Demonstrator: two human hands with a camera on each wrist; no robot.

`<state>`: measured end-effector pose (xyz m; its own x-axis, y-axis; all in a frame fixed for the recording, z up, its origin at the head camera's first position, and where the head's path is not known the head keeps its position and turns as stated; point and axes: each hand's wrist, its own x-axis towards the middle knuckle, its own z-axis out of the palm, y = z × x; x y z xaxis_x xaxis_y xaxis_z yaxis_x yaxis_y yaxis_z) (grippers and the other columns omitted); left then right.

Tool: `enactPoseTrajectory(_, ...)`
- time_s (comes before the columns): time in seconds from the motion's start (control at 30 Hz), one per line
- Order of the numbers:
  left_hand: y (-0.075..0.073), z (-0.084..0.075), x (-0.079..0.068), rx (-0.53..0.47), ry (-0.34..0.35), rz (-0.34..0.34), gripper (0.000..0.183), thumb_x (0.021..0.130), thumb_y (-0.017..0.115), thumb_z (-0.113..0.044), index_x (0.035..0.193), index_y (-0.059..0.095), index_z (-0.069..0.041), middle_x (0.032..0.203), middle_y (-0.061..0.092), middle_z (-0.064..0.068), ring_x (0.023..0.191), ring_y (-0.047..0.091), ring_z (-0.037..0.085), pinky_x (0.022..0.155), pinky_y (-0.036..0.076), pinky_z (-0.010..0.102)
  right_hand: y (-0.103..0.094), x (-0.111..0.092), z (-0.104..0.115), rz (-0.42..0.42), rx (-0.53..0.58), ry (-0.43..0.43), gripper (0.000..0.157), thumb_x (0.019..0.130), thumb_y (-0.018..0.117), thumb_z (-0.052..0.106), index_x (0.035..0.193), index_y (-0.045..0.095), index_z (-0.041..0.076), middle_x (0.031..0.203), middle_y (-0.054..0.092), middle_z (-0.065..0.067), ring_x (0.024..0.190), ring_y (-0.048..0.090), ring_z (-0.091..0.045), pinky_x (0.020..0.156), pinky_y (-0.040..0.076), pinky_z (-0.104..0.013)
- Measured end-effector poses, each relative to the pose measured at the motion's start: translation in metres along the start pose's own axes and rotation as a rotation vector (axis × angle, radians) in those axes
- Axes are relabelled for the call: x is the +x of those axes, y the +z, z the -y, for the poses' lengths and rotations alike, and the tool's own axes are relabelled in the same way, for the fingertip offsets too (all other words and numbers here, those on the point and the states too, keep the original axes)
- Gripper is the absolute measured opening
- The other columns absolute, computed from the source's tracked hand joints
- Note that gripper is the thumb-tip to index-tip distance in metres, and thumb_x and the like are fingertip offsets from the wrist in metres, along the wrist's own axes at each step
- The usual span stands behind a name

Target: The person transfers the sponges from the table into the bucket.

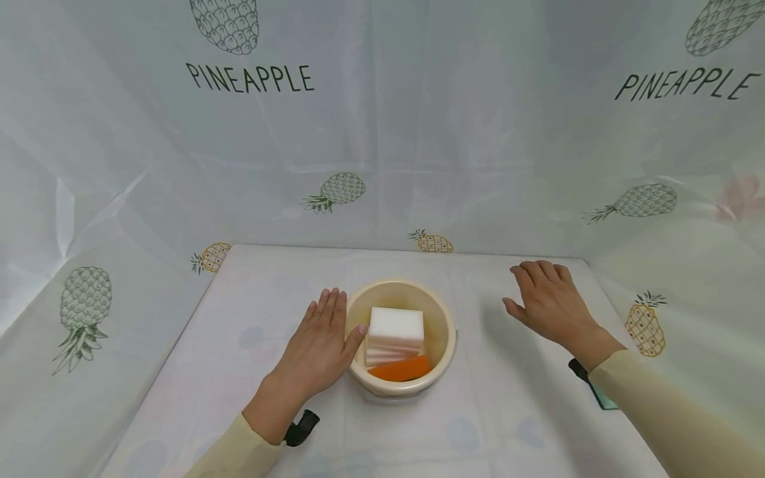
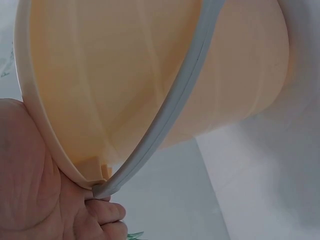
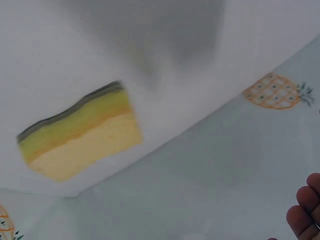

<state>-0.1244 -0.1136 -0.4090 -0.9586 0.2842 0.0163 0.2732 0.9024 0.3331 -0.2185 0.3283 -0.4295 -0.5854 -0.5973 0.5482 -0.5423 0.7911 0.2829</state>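
A cream bucket (image 1: 449, 332) with a grey handle (image 2: 165, 112) stands mid-table. Inside lie a white block (image 1: 396, 323) with striped sides and an orange piece (image 1: 399, 369). My left hand (image 1: 317, 348) lies along the bucket's left rim, fingers straight and together, thumb reaching over the rim. In the left wrist view, its palm rests at the rim near the handle's end. Over the table's right side is my right hand (image 1: 550, 302), thumb apart and fingers loosely bent, holding nothing. A yellow sponge (image 3: 82, 135) with a grey layer lies on the table in the right wrist view.
A white cloth covers the table (image 1: 490, 425). Behind and beside it hangs a pale sheet (image 1: 454, 133) printed with pineapples. A teal corner of some flat thing (image 1: 605, 400) shows beside the right sleeve, which hides the rest.
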Motion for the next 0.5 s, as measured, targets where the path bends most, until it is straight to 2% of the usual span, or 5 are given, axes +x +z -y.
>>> enactPoseTrajectory(0.07,0.000,0.000,0.000,0.000,-0.004,0.007,0.082,0.113,0.037,-0.053,0.165,0.018,0.007,0.173,0.018,0.026,0.163,0.011,0.040,0.132,0.013,0.057,0.003,-0.013,-0.014,0.035,-0.013,-0.012,0.074,0.107,0.029,0.055,0.122,0.061,-0.011,0.115,0.064,-0.027,0.105,0.058,-0.048,0.083,0.048,-0.062)
enactPoseTrajectory(0.13,0.000,0.000,0.000,0.001,-0.009,0.012,0.082,0.113,0.036,-0.054,0.166,0.017,0.007,0.174,0.017,0.026,0.164,0.010,0.039,0.132,0.012,0.057,0.004,-0.024,-0.028,0.095,-0.017,-0.009,0.072,0.106,0.032,0.053,0.123,0.060,-0.011,0.117,0.063,-0.027,0.109,0.058,-0.048,0.087,0.048,-0.064)
enactPoseTrajectory(0.27,0.001,0.001,0.000,0.002,-0.010,0.013,0.082,0.113,0.035,-0.054,0.166,0.017,0.006,0.174,0.017,0.025,0.164,0.011,0.039,0.132,0.013,0.056,0.000,-0.044,-0.052,0.261,-0.028,0.031,0.062,0.097,0.060,0.045,0.129,0.058,-0.009,0.125,0.062,-0.025,0.118,0.055,-0.047,0.093,0.046,-0.065)
enactPoseTrajectory(0.37,0.001,0.002,0.000,0.003,-0.010,0.017,0.082,0.113,0.034,-0.055,0.166,0.016,0.006,0.174,0.016,0.025,0.164,0.010,0.038,0.133,0.012,0.056,-0.002,-0.056,-0.067,0.373,-0.054,0.059,0.069,0.084,0.079,0.039,0.131,0.057,-0.007,0.127,0.061,-0.023,0.120,0.054,-0.045,0.095,0.045,-0.065)
enactPoseTrajectory(0.5,0.001,0.002,0.001,0.003,-0.016,0.032,0.083,0.113,0.032,-0.056,0.166,0.015,0.005,0.174,0.014,0.024,0.164,0.008,0.037,0.133,0.011,0.055,-0.002,-0.073,-0.081,0.456,-0.077,0.066,0.076,0.079,0.085,0.043,0.131,0.058,-0.007,0.127,0.062,-0.023,0.119,0.055,-0.044,0.093,0.046,-0.065)
